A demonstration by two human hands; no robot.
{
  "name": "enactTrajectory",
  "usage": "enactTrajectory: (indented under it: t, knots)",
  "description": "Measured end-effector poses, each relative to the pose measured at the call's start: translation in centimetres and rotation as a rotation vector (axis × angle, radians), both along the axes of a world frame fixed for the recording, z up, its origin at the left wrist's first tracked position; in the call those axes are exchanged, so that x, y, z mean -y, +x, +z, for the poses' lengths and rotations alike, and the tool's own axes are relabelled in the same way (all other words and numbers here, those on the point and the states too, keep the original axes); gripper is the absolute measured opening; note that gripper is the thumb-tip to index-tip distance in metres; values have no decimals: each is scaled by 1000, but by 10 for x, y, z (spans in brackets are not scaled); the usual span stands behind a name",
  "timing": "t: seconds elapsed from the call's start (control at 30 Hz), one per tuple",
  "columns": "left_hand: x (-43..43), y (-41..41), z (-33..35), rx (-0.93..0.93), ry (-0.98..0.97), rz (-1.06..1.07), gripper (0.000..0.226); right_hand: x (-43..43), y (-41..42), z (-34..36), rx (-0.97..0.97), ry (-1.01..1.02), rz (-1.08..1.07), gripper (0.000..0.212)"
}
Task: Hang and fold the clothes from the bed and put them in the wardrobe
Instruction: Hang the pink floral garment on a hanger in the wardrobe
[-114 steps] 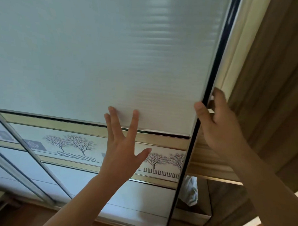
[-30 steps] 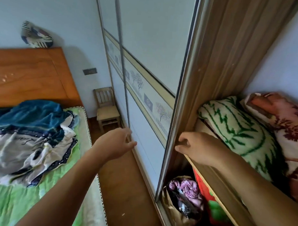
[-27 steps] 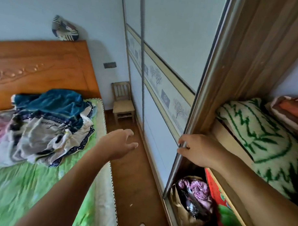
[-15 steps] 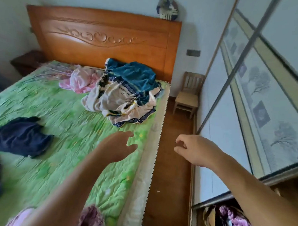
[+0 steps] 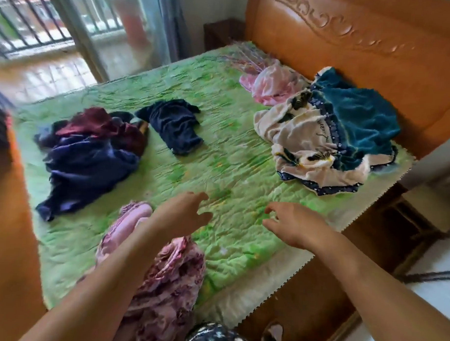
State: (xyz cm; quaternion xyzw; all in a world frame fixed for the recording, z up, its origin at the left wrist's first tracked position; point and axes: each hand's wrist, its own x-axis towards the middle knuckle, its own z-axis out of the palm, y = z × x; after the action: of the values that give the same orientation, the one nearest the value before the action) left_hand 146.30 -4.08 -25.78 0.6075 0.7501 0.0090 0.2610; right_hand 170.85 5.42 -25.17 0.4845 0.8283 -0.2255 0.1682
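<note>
Left hand (image 5: 184, 214): hovers over the green quilt of the bed (image 5: 232, 157), fingers loosely curled and a little apart, holding nothing.
Right hand (image 5: 293, 223): level with the left and also empty, with relaxed fingers pointing inward across the quilt.
Nearest garment: a mauve floral garment (image 5: 164, 275) lies bunched at the near edge of the bed, directly under the left forearm, behind the fingertips rather than ahead of them.
Long axis: it runs roughly along the left forearm, from the bed's edge up toward the middle.
Nearer hand: clearly the left; the right is well to the side over bare quilt.
Other clothes: a small navy garment (image 5: 174, 125) lies ahead of the left fingers, and a dark blue and maroon heap (image 5: 92, 150) is further left. A teal and cream blanket (image 5: 334, 138) lies ahead of the right hand by the headboard (image 5: 363, 47).
Wardrobe: not in view.
Likely move: I'd say the left hand has to draw back and drop to take the floral piece, or both must reach well forward.
</note>
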Motion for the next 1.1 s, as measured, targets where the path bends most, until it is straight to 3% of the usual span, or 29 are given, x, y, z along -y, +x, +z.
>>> enactTrajectory:
  t: [0.27, 0.4, 0.53, 0.8, 1.1]
  knots:
    - [107, -21, 2, -60, -58, 427, 25, 7, -86, -25, -84, -62, 466, 42]
    - [155, -11, 9, -79, -101, 637, 50, 18, -115, -30, -123, -97, 646, 39]
    - [192, 0, -1, -78, -137, 766, 41, 33, -139, -40, -147, -115, 772, 39]
    - [227, -17, -46, -42, -227, 875, 51, 51, -176, -77, -55, -129, 910, 33]
    - [235, -89, -130, 36, -318, 838, 52, 72, -259, -152, 35, -62, 959, 40]
